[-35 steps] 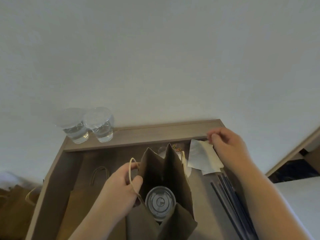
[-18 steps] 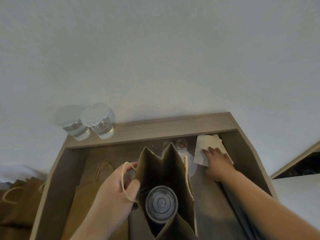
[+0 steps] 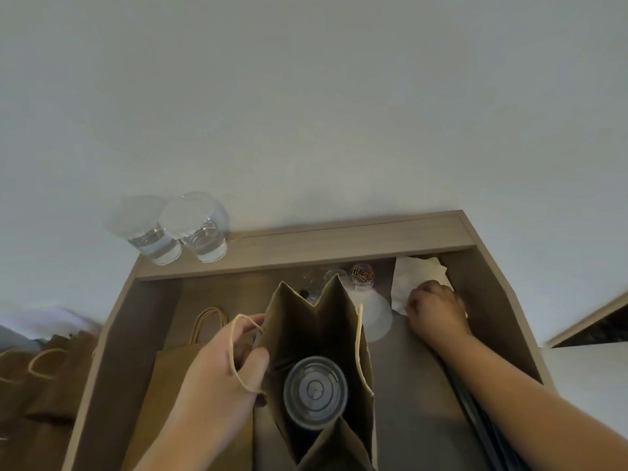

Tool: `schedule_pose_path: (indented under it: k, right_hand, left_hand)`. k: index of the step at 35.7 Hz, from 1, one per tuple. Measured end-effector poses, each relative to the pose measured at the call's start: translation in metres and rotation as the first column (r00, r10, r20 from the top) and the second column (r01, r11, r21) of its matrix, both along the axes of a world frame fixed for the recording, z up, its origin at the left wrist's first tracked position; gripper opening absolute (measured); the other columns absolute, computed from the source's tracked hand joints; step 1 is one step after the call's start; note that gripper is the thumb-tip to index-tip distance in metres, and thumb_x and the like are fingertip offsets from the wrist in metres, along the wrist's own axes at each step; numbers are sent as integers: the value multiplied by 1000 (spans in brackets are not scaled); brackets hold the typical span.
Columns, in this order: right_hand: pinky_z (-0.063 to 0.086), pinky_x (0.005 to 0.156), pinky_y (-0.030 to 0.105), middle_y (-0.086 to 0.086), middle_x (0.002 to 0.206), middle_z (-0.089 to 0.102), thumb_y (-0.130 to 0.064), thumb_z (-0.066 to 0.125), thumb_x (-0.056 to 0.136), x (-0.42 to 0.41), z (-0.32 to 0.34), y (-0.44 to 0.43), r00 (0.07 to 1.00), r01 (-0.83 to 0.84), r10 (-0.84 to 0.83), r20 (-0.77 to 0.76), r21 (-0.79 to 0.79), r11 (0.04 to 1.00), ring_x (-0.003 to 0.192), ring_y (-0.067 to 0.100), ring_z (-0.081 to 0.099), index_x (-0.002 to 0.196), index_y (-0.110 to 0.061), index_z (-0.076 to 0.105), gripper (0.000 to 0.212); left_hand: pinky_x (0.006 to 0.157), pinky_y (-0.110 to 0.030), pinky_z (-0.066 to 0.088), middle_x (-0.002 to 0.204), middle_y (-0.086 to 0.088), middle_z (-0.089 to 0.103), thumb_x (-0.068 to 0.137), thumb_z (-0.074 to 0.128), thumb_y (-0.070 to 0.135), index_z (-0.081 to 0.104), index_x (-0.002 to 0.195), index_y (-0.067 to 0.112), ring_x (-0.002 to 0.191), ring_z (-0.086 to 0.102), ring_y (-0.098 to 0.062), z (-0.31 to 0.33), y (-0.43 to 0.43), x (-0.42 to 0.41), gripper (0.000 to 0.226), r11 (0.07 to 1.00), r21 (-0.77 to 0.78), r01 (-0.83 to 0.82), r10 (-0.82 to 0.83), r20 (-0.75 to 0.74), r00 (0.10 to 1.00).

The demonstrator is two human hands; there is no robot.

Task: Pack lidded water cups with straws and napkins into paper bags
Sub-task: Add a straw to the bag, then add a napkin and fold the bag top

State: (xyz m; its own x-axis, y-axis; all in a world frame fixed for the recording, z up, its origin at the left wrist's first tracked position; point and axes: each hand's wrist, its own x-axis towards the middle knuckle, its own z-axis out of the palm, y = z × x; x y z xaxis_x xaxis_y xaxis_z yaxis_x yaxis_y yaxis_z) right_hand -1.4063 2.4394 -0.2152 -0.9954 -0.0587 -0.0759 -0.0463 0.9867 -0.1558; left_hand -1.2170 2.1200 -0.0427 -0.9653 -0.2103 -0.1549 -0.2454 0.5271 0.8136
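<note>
An upright brown paper bag (image 3: pixel 306 321) stands open in the wooden tray, with a lidded clear cup (image 3: pixel 315 392) inside it. My left hand (image 3: pixel 217 375) grips the bag's left rim and its handle loop. My right hand (image 3: pixel 436 309) rests with curled fingers on the stack of white napkins (image 3: pixel 413 273) in the tray's far right corner; whether it pinches one I cannot tell. Dark straws (image 3: pixel 482 419) lie along the tray's right side, partly hidden under my right forearm. Two lidded water cups (image 3: pixel 176 229) stand on the tray's far left ledge.
The wooden tray (image 3: pixel 339 239) has raised walls and sits against a white wall. Flat paper bags (image 3: pixel 190 368) lie under my left hand, and more bags (image 3: pixel 40 379) sit outside on the left. A small glass with coloured contents (image 3: pixel 363 275) and a white disc (image 3: pixel 373 314) stand behind the bag.
My right hand, which held a napkin lifted at the tray's back edge, has come down onto the napkin stack in the corner. My left hand keeps hold of the bag.
</note>
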Motion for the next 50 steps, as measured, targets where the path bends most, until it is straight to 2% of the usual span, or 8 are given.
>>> schedule_pose_path:
  k: [7, 13, 19, 25, 31, 34, 38, 50]
  right_hand:
    - [56, 72, 37, 2, 89, 68, -24, 66, 91, -12, -8, 7, 992, 86, -101, -72, -185, 979, 79, 22, 59, 77, -22, 77, 18]
    - [50, 75, 34, -5, 108, 58, -23, 69, 97, -11, -3, 15, 984, 163, -174, 25, -491, 855, 93, 21, 60, 94, -32, 74, 10]
    - [48, 65, 25, -9, 93, 71, -32, 70, 99, 20, 43, 17, 960, 231, -269, 75, -757, 611, 88, 15, 68, 92, -37, 72, 8]
    - [59, 83, 61, -2, 87, 75, -36, 68, 96, 89, 167, -7, 957, 55, -288, -27, -960, 274, 89, 33, 72, 94, -27, 73, 10]
    - [63, 82, 47, 18, 109, 71, -11, 67, 100, 177, 271, -84, 880, -379, 270, -391, -920, -95, 95, 37, 72, 107, -1, 65, 12]
    - [59, 97, 32, -21, 123, 69, -28, 67, 100, 190, 261, -118, 824, -347, 549, -139, -890, 296, 118, 0, 66, 101, -34, 66, 6]
    - [58, 81, 16, -27, 108, 62, -45, 66, 102, 186, 226, -130, 922, -277, 387, 22, -663, 696, 102, -8, 61, 102, -43, 58, 8]
    - [53, 69, 15, -19, 95, 63, -45, 65, 100, 176, 199, -99, 946, -185, 249, 207, -284, 941, 85, 3, 66, 94, -44, 57, 10]
  left_hand:
    - [50, -18, 55, 78, 6, 77, 100, 58, 18, 57, 102, 72, 63, 74, -12, 0, 0, 5, 54, 1000, 26, -11, 12, -16, 1000]
    - [51, -19, 55, 75, 4, 76, 101, 56, 16, 62, 107, 61, 66, 73, -12, 0, -2, 9, 46, 998, 59, -16, 16, -5, 1000]
    - [50, -17, 54, 76, 4, 75, 101, 57, 16, 62, 103, 59, 63, 73, -15, -3, -3, 8, 43, 998, 61, -33, 33, -3, 999]
    - [54, -19, 56, 80, 2, 77, 103, 57, 21, 63, 121, 45, 66, 75, -14, -8, -4, 4, 31, 998, 59, -28, 26, 31, 999]
    - [52, -18, 53, 79, 8, 78, 95, 66, 30, 67, 110, 38, 65, 75, -12, -6, 2, 0, 18, 990, 133, -47, 43, 30, 999]
    - [72, -29, 58, 81, 10, 77, 78, 81, 37, 70, 93, 24, 80, 73, -20, -5, 3, -4, 22, 978, 196, -67, 58, 53, 997]
    - [50, -14, 52, 69, 3, 76, 93, 75, 4, 67, 91, 28, 61, 73, -5, -10, -8, -1, 25, 992, 111, -57, 49, 74, 996]
    - [50, -16, 53, 74, 9, 75, 100, 58, 22, 66, 102, 45, 58, 72, -12, -14, -28, 8, 24, 975, 166, 145, -146, -7, 989]
